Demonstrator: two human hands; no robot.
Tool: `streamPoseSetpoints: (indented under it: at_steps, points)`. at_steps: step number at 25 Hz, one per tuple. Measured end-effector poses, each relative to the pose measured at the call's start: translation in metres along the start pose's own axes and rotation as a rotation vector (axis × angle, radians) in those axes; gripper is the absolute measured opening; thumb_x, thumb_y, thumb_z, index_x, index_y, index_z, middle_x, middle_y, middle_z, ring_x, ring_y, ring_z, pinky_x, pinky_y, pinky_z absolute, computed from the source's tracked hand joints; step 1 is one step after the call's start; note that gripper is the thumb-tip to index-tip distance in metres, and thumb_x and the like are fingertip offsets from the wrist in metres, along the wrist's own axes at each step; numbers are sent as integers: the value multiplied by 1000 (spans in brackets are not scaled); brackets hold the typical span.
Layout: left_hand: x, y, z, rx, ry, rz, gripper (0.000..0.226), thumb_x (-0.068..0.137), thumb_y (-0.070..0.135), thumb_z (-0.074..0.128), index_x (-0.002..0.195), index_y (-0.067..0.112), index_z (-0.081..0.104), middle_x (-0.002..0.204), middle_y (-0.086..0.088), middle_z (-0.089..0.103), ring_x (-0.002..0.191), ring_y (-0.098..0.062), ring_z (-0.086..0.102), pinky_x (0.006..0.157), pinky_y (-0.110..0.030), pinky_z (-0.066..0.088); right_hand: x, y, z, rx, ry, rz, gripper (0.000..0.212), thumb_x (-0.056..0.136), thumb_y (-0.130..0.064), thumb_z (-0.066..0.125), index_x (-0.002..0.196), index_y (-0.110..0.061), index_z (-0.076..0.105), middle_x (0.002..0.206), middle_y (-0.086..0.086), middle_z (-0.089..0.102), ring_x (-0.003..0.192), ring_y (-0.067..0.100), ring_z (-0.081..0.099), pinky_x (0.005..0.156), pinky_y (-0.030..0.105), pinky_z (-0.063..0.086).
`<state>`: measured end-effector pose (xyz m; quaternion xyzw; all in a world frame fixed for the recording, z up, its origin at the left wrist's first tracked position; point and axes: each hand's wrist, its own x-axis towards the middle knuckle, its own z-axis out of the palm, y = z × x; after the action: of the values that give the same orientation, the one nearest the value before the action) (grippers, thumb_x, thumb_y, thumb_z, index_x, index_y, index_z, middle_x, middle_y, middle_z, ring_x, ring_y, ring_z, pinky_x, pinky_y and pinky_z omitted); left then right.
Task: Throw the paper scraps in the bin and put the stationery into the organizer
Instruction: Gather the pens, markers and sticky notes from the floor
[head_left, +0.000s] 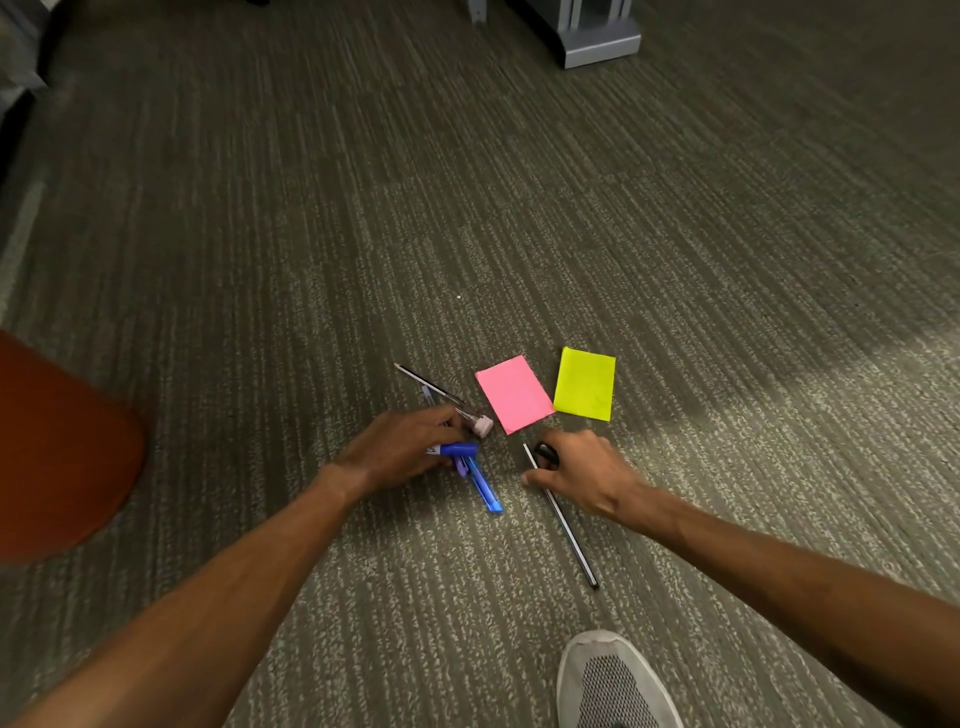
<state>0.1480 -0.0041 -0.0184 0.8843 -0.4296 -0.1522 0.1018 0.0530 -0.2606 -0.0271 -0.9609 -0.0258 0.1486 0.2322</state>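
On the grey carpet lie a pink paper (514, 393) and a yellow paper (585, 384), side by side. My left hand (400, 447) is closed around a bundle of pens, with a blue marker (457, 449) and a blue pen (484, 486) sticking out of it. A pale eraser (483, 425) and a dark pencil (426, 383) lie at its fingertips. My right hand (579, 470) rests on a long black pencil (569, 532) and curls over a small black object (545, 453). No bin or organizer is in view.
A reddish-brown rounded tabletop (57, 447) juts in at the left. A grey metal furniture base (597, 36) stands at the far top. My white shoe (613, 680) is at the bottom edge.
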Motion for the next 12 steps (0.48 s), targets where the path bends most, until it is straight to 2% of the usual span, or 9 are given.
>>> streamPoseSetpoints:
  at_steps: [3, 5, 7, 10, 12]
  points:
    - [-1, -2, 2, -38, 34, 1, 40, 86, 36, 70, 124, 40, 60, 126, 23, 51, 96, 0, 58, 62, -2, 31, 2, -1, 3, 0, 23, 12, 32, 81, -53, 67, 78, -31, 45, 74, -6, 59, 59, 9, 53, 50, 24, 33]
    - [-1, -4, -3, -116, 89, -39, 37, 86, 43, 66, 123, 37, 61, 123, 20, 52, 97, -1, 58, 67, -14, 46, 7, -2, 2, 22, 61, 14, 27, 81, -48, 66, 80, -27, 50, 77, -2, 63, 63, 15, 57, 53, 26, 36]
    - [2, -8, -9, -133, 171, -78, 36, 89, 47, 61, 121, 31, 65, 116, 15, 54, 94, -5, 59, 68, -25, 51, 12, -5, 0, 31, 81, 8, 20, 83, -41, 65, 83, -25, 52, 79, -1, 63, 65, 16, 57, 51, 23, 32]
    - [13, -14, -14, -14, 275, -115, 27, 94, 31, 61, 119, 23, 65, 113, 10, 55, 93, -11, 62, 65, -25, 47, 13, -6, -2, 14, 41, 21, 24, 85, -38, 66, 81, -28, 45, 79, -5, 58, 60, 9, 52, 47, 15, 24]
    - [21, -18, -19, 21, 297, -191, 28, 94, 24, 62, 122, 21, 62, 117, 8, 56, 100, -14, 62, 69, -29, 51, 12, -5, -3, 20, -28, 49, 33, 84, -43, 70, 79, -28, 41, 76, -8, 53, 57, 4, 48, 46, 15, 25]
